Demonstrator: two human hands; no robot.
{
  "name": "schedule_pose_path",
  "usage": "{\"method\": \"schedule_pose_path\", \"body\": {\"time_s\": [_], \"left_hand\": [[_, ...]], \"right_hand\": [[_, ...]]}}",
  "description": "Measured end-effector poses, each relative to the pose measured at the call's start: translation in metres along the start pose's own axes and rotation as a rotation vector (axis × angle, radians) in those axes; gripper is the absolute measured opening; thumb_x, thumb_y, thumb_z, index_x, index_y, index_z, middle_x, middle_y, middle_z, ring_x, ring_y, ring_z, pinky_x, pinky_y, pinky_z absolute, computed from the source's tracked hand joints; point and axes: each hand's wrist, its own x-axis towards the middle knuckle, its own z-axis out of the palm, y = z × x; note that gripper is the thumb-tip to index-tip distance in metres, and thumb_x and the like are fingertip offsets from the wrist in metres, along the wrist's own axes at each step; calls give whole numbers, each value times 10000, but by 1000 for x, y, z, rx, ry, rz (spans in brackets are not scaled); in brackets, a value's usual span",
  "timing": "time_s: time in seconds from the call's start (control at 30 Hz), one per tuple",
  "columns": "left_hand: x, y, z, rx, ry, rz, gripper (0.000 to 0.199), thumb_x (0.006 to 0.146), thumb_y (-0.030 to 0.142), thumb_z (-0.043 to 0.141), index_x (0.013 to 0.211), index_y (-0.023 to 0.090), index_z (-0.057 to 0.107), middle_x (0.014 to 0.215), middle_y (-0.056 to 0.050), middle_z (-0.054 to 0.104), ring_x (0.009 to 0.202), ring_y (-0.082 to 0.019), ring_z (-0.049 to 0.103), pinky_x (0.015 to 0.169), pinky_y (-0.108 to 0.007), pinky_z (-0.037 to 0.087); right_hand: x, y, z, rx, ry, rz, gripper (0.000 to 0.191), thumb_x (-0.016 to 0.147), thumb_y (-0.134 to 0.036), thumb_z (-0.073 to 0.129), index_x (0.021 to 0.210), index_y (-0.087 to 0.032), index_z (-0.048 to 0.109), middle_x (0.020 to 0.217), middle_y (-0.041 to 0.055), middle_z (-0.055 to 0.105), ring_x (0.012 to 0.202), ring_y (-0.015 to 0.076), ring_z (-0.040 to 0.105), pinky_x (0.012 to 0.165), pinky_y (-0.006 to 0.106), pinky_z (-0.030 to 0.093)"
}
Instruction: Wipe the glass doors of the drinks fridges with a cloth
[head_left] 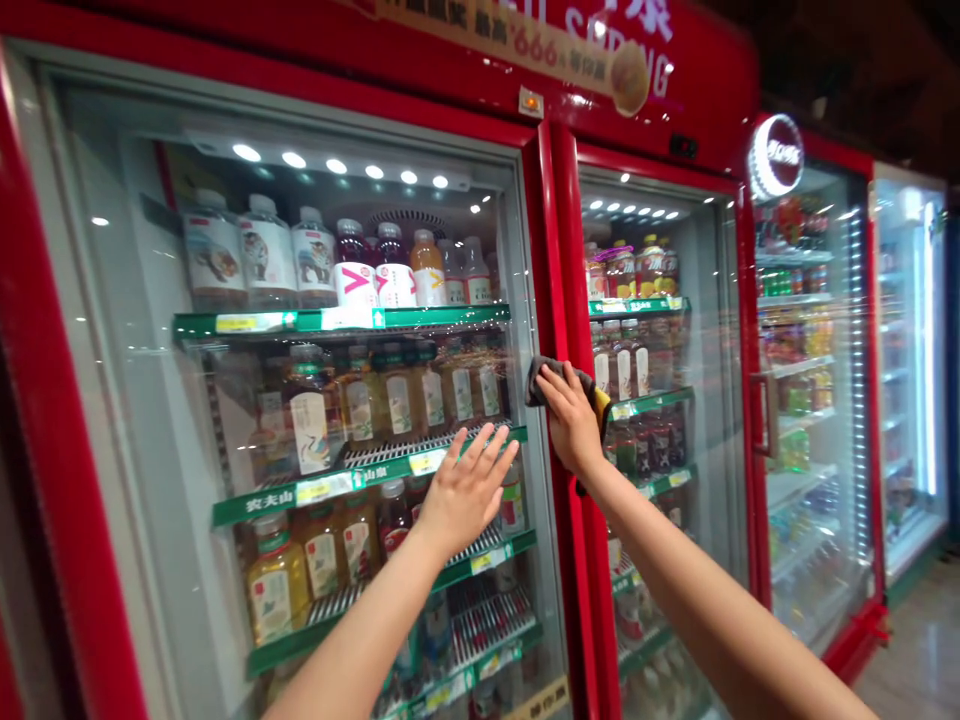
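The right hand [571, 420] partly hides the cloth [541, 382]; bottle labels [309, 430] seem too small to read.

Glass-door drinks cooler [814, 400], red-framed, LED-lit; white-framed cooler [909, 370] adjoins its right side; polished floor [911, 650] lies before it; dark ceiling [847, 60] above it.

A shop, shown by red glass-door drinks coolers [296, 250] with priced shelves [341, 320].

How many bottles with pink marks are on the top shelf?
2: side by side on the top shelf behind the left glass door, the left bottle and the right bottle. More may be hidden behind them.
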Motion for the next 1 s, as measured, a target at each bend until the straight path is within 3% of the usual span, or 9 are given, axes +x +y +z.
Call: {"method": "schedule_pose_path", "body": {"time_s": [0.1,0.17,0.4,0.5,0.6,0.67,0.8,0.9,1.0], "left_hand": [[14,8,5,-51,-10,-63,741,923,356,591,1586,211,292,1643,-95,336,1539,-288,247,1279,-542,151],[20,15,9,-66,-18,-86,717,925,341,581,1577,201,317,1634,-98,355,1536,-290,253,1272,-525,191],[41,34,9,-51,-100,-156,613,948,193,473,1552,191,368,1582,-97,447,1451,-248,407,1183,-397,356],[59,41,9,-35,-130,-214,572,972,184,418,1542,180,375,1532,-100,509,1374,-250,480,1130,-404,402],[84,56,14,-49,-103,-321,564,992,223,404,1547,143,346,1470,-137,553,1338,-263,491,1100,-419,426],[104,70,21,-90,-78,-385,583,998,253,411,1558,126,313,1399,-159,585,1304,-272,502,1094,-428,431],[139,101,39,-199,-44,-593,587,1002,200,347,1581,155,265,1202,-143,594,1162,-257,577,1037,-420,468],[155,118,50,-296,-31,-820,700,970,157,354,1621,226,108,1208,-128,535,1006,-223,648,883,-362,528],[163,127,52,-310,-70,-921,848,907,134,437,1626,242,-1,1209,-128,541,924,-223,673,792,-330,530]], "right_hand": [[33,-1,-3,-28,26,17,639,879,-5,398,1425,-291,567,1469,19,582,1537,218,247,1215,521,366],[24,-3,-5,-25,5,8,641,878,-7,399,1431,-288,563,1473,20,578,1536,220,246,1217,521,366],[-101,5,-19,117,-126,-93,632,938,-36,392,1495,-319,483,1460,46,586,1505,252,306,1149,544,453],[-128,21,-31,211,-195,-188,607,965,-62,423,1504,-337,462,1438,50,606,1471,259,378,1100,535,506],[-123,40,-44,306,-204,-226,593,969,-98,476,1488,-385,475,1414,30,626,1410,254,480,1088,521,524],[-108,51,-51,351,-130,-195,604,961,-101,483,1475,-417,485,1401,18,636,1379,258,521,1091,531,518],[-76,62,-57,455,80,-28,636,926,-68,444,1454,-416,516,1414,31,626,1351,266,554,1100,558,495],[-58,64,-58,601,137,143,627,883,-79,443,1423,-378,557,1435,43,605,1338,265,566,1103,548,496],[-47,67,-57,703,172,254,608,842,-85,446,1374,-333,604,1408,51,626,1321,254,581,1112,531,493]]}}
